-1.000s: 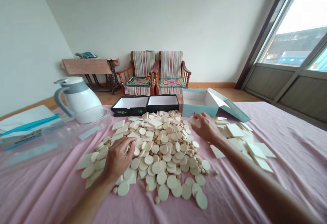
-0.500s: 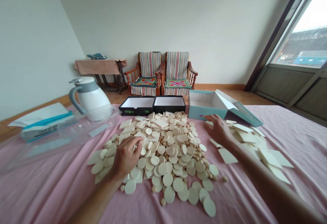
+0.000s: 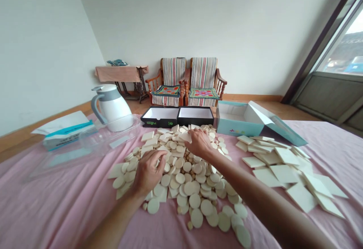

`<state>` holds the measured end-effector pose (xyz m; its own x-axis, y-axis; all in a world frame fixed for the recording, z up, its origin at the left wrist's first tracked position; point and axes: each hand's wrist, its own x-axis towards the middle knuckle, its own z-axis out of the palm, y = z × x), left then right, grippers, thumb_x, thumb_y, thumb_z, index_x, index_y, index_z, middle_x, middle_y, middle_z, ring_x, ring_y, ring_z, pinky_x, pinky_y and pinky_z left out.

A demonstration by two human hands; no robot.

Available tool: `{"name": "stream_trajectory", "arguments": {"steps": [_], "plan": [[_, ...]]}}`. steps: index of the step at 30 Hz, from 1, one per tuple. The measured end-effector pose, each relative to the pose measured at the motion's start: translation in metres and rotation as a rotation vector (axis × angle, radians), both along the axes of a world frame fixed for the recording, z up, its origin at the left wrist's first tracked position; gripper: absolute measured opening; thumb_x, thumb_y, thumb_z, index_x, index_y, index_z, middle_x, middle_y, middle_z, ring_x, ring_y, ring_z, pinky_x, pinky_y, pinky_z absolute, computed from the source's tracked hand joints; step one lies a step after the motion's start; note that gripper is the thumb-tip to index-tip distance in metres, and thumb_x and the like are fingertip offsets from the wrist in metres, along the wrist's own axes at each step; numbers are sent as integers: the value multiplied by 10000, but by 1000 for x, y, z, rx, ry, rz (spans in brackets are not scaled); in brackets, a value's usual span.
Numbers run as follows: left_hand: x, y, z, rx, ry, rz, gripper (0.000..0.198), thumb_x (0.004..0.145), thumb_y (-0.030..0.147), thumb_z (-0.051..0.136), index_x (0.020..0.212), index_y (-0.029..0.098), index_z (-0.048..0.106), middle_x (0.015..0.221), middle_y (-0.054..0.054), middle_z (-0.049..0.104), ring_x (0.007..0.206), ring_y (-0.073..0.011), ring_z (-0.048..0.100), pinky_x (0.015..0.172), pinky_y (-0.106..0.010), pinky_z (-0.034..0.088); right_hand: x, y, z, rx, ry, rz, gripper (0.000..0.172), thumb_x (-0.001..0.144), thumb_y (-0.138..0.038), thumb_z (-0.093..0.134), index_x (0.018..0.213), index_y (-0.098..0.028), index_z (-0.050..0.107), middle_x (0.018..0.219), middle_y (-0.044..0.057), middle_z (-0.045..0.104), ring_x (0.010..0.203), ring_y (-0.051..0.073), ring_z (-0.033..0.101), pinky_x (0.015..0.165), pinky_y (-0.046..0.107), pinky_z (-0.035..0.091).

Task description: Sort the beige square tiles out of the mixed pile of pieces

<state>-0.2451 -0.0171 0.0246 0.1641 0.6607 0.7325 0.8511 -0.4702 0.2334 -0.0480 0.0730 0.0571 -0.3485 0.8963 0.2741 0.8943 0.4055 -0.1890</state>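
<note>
Left grip point(image 3: 147, 173) is curled down into the pile of cream discs and squares point(image 3: 181, 181), can't tell if it's holding any. Right grip point(image 3: 200, 143) is cupped on the pile's far side, same story. They look thin, light and stiff, so pinch them by the edges. Loose square tiles point(image 3: 283, 175) lie off to the right.

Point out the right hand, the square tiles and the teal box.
Right hand point(image 3: 200, 143): head view, back of hand.
Square tiles point(image 3: 283, 173): head view, top of one tile.
Teal box point(image 3: 241, 127): head view, front wall.
</note>
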Motion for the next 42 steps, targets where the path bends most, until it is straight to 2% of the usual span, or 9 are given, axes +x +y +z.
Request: {"name": "stream_trajectory", "arguments": {"steps": [5, 11, 15, 17, 19, 25, 31, 37, 42], "plan": [[-1, 1, 0, 21, 2, -3, 161, 864, 198, 476, 908, 194, 630, 851, -49, 702, 802, -189, 656, 756, -306, 508, 67, -22, -8, 96, 103, -112, 357, 813, -387, 530, 1096, -178, 592, 1041, 117, 649, 978, 256, 559, 838, 359, 376], [-1, 4, -4, 38, 18, -13, 147, 870, 191, 489, 917, 186, 628, 865, -44, 703, 806, -184, 654, 760, -298, 501, 199, -44, -19, 197, -24, -510, 398, 819, -420, 490, 1102, -164, 602, 1061, 146, 652, 970, 307, 573, 796, 413, 399], [0, 4, -6, 12, 12, -22, 150, 876, 190, 485, 915, 181, 630, 871, -46, 701, 821, -182, 651, 771, -293, 495, 242, -45, -19, 267, -67, -711, 491, 837, -460, 456, 1176, -127, 581, 1127, 195, 620, 1018, 366, 544, 791, 473, 398], [0, 4, -6, 0, 9, -24, 153, 877, 183, 483, 918, 179, 631, 876, -45, 699, 831, -179, 647, 781, -290, 491, 233, -40, -17, 299, -13, -662, 473, 844, -451, 457, 1173, -137, 587, 1155, 184, 612, 1042, 360, 534, 815, 473, 397], [1, 4, -6, -6, 5, -22, 154, 877, 177, 484, 924, 177, 631, 878, -45, 696, 836, -178, 642, 785, -290, 486, 205, -33, -14, 280, 72, -490, 406, 849, -412, 467, 1136, -160, 606, 1129, 149, 630, 1026, 317, 552, 837, 436, 408], [0, 2, -7, -26, 1, -23, 147, 879, 176, 487, 920, 179, 629, 865, -44, 690, 835, -183, 632, 778, -295, 478, 74, -12, -2, 61, 178, 75, 317, 862, -287, 475, 1123, -174, 616, 1085, 99, 651, 994, 218, 576, 865, 338, 408], [0, 0, -5, -10, -15, -34, 148, 871, 146, 492, 920, 182, 627, 862, -33, 685, 829, -173, 623, 773, -288, 471, -3, 15, -4, -108, -42, 191, 404, 826, -325, 538, 1190, -156, 584, 1160, 136, 630, 1125, 285, 519, 941, 418, 340], [0, 0, -3, -5, -20, -30, 150, 866, 139, 491, 921, 184, 623, 855, -31, 682, 828, -174, 622, 774, -289, 469, 0, 14, -8, -88, -21, 114, 353, 828, -169, 459, 1151, -172, 602, 1108, 123, 637, 1086, 263, 530, 912, 383, 346], [0, 0, -4, -17, -14, -32, 149, 871, 141, 490, 927, 178, 623, 867, -35, 680, 839, -174, 619, 778, -287, 469, 67, -6, -5, 8, 126, 21, 321, 858, -164, 415, 1103, -172, 622, 1046, 106, 632, 982, 222, 557, 846, 318, 395]]}}
